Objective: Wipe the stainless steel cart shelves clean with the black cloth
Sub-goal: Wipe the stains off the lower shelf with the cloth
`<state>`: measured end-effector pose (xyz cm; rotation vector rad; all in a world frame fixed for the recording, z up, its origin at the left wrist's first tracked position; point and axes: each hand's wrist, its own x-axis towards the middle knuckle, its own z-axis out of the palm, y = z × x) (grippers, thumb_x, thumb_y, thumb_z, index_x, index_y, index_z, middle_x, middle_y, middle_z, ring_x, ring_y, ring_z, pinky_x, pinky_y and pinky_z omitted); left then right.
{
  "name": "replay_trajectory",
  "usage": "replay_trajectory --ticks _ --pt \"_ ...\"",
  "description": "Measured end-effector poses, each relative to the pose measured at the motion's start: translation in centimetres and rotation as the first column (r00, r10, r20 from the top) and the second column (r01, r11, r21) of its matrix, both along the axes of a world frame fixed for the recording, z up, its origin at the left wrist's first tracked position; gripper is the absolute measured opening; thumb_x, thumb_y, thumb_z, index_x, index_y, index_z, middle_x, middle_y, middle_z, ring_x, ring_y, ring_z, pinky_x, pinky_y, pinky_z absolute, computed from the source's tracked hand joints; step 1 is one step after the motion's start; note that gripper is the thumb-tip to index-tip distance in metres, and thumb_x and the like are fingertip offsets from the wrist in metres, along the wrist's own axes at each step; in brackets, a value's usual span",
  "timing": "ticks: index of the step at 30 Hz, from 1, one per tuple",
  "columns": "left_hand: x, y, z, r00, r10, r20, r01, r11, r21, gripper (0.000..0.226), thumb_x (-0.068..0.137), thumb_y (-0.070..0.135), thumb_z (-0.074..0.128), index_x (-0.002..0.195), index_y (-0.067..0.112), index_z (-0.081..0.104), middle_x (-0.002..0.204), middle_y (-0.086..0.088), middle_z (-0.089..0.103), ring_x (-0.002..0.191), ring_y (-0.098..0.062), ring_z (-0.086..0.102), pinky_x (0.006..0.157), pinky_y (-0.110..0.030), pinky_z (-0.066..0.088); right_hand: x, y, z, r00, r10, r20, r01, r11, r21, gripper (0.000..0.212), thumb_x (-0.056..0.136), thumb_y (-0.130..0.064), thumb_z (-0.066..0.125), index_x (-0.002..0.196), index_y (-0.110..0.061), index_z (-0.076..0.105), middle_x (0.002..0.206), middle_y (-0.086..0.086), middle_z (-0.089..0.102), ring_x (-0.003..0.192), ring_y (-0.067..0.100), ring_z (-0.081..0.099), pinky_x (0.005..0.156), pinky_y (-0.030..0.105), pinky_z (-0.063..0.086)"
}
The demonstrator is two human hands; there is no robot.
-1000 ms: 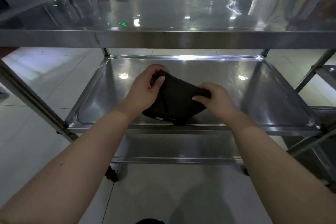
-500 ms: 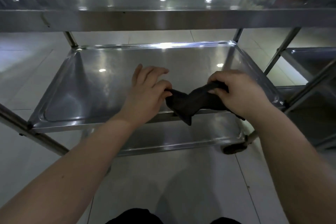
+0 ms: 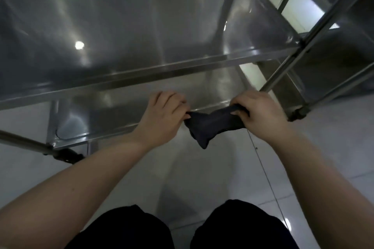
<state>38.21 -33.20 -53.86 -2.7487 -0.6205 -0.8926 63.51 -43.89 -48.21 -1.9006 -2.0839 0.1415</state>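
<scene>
Black cloth [image 3: 212,125] stretched between left hand [image 3: 164,115] and right hand [image 3: 259,113].

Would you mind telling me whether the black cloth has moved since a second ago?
Yes. The black cloth has come off the middle shelf, toward the person, and now hangs stretched between both hands before the bottom shelf's front edge.

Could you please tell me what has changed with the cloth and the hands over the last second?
The black cloth, bunched on the middle steel shelf before, has been pulled toward the person, off the shelf's front edge, and stretched between the left hand and right hand. Both hands still grip it.
</scene>
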Motion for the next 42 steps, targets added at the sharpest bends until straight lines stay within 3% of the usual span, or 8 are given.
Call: replay_trajectory --ticks 11,19,25,31,35,37,39,42 --pt "-0.3 0.0 -11.1 0.973 0.062 -0.224 -0.066 0.998 -0.009 0.006 0.088 0.018 0.067 0.091 0.013 0.065 0.092 -0.005 0.062 0.082 -0.025 0.045 0.073 -0.035 0.030 -0.7 0.0 -12.2 0.994 -0.074 -0.080 0.072 0.997 -0.023 0.024 0.070 0.011 0.067 0.088 -0.006 0.067 0.084 0.009 0.064 0.079 0.035 0.053 0.070 0.046 0.043" --pt "2.1 3.9 -9.6 0.951 0.211 -0.228 -0.252 0.953 -0.170 0.029 0.096 0.028 0.044 0.093 0.008 0.065 0.089 -0.014 0.062 0.081 -0.034 0.058 0.074 -0.041 0.035 1.5 5.7 -12.5 0.994 -0.098 -0.052 0.101 0.993 0.065 0.015 0.085 -0.001 0.062 0.098 -0.002 0.069 0.094 0.016 0.067 0.091 0.040 0.057 0.083 0.052 0.044" --pt "5.1 10.1 -8.2 0.909 0.405 -0.099 -0.415 0.899 -0.138 0.017 0.095 0.027 0.052 0.098 0.013 0.061 0.101 -0.012 0.060 0.090 -0.035 0.054 0.074 -0.042 0.041 3.3 12.8 -12.5 0.981 -0.187 -0.042 0.191 0.938 0.289 0.017 0.086 -0.006 0.055 0.098 -0.009 0.067 0.095 0.010 0.065 0.092 0.033 0.054 0.083 0.047 0.043" --pt "3.9 8.3 -17.5 0.834 0.253 -0.489 -0.406 0.883 -0.235 0.029 0.101 0.033 0.044 0.115 0.013 0.060 0.117 -0.012 0.054 0.111 -0.032 0.044 0.090 -0.043 0.029 2.1 11.9 -22.7 0.985 -0.174 0.006 0.174 0.980 -0.100 0.026 0.087 -0.004 0.056 0.111 -0.005 0.067 0.113 0.015 0.064 0.106 0.038 0.055 0.092 0.045 0.041" --pt "2.1 7.9 -20.1 0.940 0.301 -0.158 -0.340 0.823 -0.455 0.030 0.097 0.034 0.052 0.120 0.017 0.060 0.124 -0.010 0.054 0.117 -0.031 0.043 0.099 -0.043 0.031 0.9 9.8 -26.4 0.940 -0.315 -0.133 0.317 0.948 -0.007 0.030 0.091 -0.020 0.057 0.116 -0.008 0.067 0.126 0.008 0.063 0.127 0.032 0.049 0.116 0.051 0.017" --pt "1.6 9.2 -20.2 0.928 0.370 -0.047 -0.341 0.789 -0.511 0.036 0.098 0.030 0.048 0.129 0.014 0.054 0.135 -0.011 0.050 0.129 -0.032 0.039 0.108 -0.044 0.030 0.2 10.4 -26.2 0.934 -0.320 -0.159 0.331 0.942 0.051 0.037 0.093 -0.031 0.051 0.120 -0.010 0.066 0.131 0.009 0.060 0.131 0.032 0.045 0.116 0.054 0.013" --pt "1.8 11.3 -20.4 0.881 0.452 -0.139 -0.452 0.719 -0.528 0.043 0.100 0.025 0.044 0.142 0.015 0.044 0.151 -0.012 0.037 0.142 -0.033 0.025 0.117 -0.046 0.020 -0.9 12.3 -25.6 0.954 -0.255 -0.155 0.266 0.962 0.056 0.042 0.095 -0.033 0.049 0.129 -0.012 0.061 0.140 0.013 0.053 0.137 0.036 0.038 0.115 0.056 0.021" --pt "2.9 14.1 -21.3 0.796 0.473 -0.377 -0.605 0.648 -0.463 0.053 0.104 0.032 0.032 0.154 0.019 0.023 0.163 -0.007 0.012 0.150 -0.027 0.002 0.120 -0.049 0.002 -2.4 16.8 -25.5 0.972 -0.236 0.017 0.235 0.952 -0.197 0.056 0.099 -0.050 0.038 0.151 -0.033 0.029 0.162 0.003 0.020 0.149 0.037 0.005 0.118 0.059 0.001"
